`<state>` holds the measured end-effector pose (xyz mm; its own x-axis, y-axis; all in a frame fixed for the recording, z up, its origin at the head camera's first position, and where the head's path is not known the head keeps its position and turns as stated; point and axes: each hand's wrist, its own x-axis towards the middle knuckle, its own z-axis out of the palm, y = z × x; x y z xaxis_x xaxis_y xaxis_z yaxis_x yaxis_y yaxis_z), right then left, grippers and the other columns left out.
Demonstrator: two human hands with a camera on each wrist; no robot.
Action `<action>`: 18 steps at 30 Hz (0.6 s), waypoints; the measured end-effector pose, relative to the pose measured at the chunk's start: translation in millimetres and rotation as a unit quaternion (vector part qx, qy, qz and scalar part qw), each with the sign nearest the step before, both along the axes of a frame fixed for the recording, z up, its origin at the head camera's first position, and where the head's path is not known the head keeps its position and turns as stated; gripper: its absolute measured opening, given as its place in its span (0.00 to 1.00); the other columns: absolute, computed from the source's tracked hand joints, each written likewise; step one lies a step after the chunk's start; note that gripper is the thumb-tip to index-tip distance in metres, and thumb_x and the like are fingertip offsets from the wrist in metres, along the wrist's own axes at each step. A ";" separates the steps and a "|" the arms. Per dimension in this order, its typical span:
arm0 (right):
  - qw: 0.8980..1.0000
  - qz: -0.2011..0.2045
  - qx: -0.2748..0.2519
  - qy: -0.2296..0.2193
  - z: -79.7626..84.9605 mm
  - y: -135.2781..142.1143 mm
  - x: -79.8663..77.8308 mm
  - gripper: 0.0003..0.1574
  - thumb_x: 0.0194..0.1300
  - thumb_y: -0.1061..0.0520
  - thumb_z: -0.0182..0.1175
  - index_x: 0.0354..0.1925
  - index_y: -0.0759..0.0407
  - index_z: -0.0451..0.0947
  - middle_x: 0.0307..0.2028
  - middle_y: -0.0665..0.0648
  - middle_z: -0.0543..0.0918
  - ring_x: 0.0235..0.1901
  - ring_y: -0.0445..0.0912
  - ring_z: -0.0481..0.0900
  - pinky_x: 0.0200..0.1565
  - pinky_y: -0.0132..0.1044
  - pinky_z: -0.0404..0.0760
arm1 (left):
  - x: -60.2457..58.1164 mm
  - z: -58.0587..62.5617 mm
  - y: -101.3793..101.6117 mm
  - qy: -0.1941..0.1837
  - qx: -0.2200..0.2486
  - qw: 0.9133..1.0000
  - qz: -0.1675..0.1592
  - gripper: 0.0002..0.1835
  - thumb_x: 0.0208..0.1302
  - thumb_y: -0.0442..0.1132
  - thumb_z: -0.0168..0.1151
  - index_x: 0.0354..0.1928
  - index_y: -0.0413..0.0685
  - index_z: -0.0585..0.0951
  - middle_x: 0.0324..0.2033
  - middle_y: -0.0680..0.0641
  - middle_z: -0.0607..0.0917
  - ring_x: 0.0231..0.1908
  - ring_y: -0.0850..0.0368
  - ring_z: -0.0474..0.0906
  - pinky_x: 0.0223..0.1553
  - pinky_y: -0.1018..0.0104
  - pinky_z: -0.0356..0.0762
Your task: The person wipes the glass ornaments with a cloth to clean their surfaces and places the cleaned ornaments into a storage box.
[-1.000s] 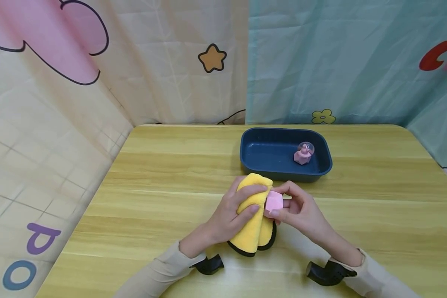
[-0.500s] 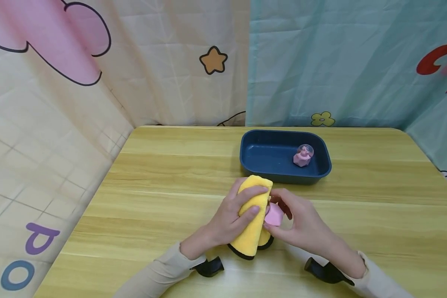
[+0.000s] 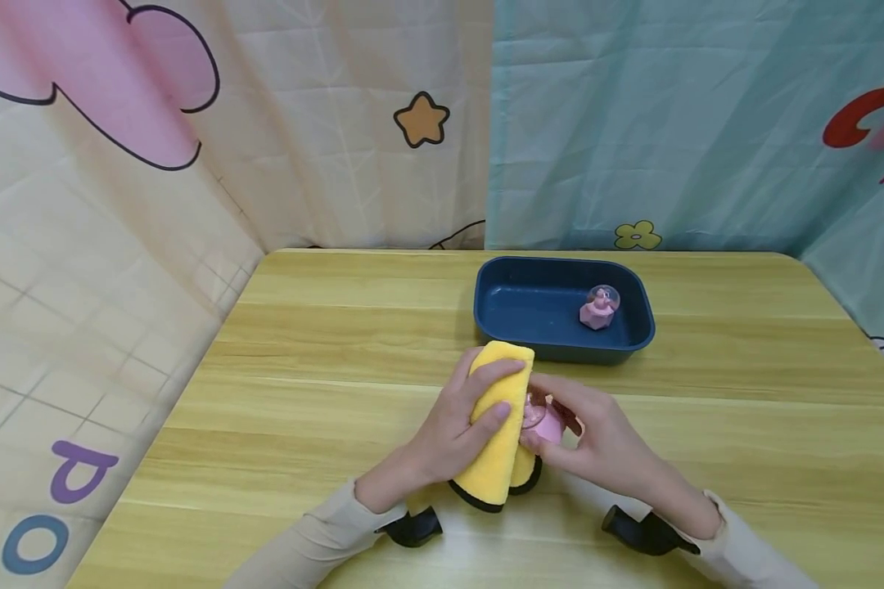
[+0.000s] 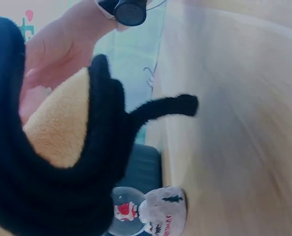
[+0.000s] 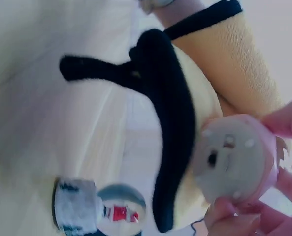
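Observation:
My left hand (image 3: 449,433) grips a folded yellow cloth (image 3: 497,421) with black edging. Beside it, my right hand (image 3: 607,433) holds a small pink snow globe (image 3: 552,427) between thumb and fingers, up against the cloth. Its pale underside (image 5: 229,162) with a small black spot faces the right wrist camera; the cloth hides part of its dome in the head view. A second globe with a red Santa figure and a whitish base (image 5: 77,204) stands on the table, seen in both wrist views but hidden behind the hands in the head view.
A dark blue rectangular bin (image 3: 516,335) stands at the back of the wooden table (image 3: 339,327). Inside its right side sits another pink snow globe (image 3: 598,311). Printed curtains (image 3: 339,123) hang behind and beside the table. A black wrist device (image 3: 648,532) is on each forearm.
The pink globe has turned in my right hand, so part of its clear dome now shows. That hand shifted slightly down. My left hand keeps its hold on the cloth with little movement.

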<state>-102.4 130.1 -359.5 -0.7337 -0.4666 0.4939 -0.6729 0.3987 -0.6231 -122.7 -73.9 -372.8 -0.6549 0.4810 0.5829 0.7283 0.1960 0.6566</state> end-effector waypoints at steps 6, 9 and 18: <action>0.972 0.062 -0.180 -0.137 -0.1 0.5 0.4 0.39 0.53 0.77 0.58 0.59 0.59 0.56 0.49 0.46 0.77 0.32 0.38 0.79 0.30 0.29 0.82 | 1.5 2.0 -1.4 -0.022 0.032 0.999 0.001 0.19 0.72 0.50 0.43 0.61 0.54 0.65 0.54 0.41 0.65 0.45 0.53 0.68 0.40 0.69 0.74; 0.955 0.082 -0.237 -0.156 -0.8 -0.5 1.3 0.44 0.53 0.79 0.55 0.63 0.59 0.51 0.50 0.45 0.77 0.30 0.38 0.81 0.30 0.30 0.83 | 2.6 1.1 -0.4 -0.022 0.028 0.999 -0.011 0.20 0.72 0.49 0.43 0.62 0.53 0.64 0.55 0.40 0.63 0.45 0.53 0.68 0.40 0.69 0.74; 0.948 0.013 -0.279 -0.149 -3.7 -6.8 6.6 0.38 0.51 0.78 0.59 0.59 0.62 0.63 0.49 0.47 0.77 0.32 0.37 0.76 0.31 0.23 0.77 | 6.5 -0.1 1.7 -0.018 -0.013 0.999 -0.029 0.24 0.72 0.54 0.39 0.65 0.54 0.59 0.60 0.41 0.57 0.46 0.53 0.67 0.40 0.71 0.73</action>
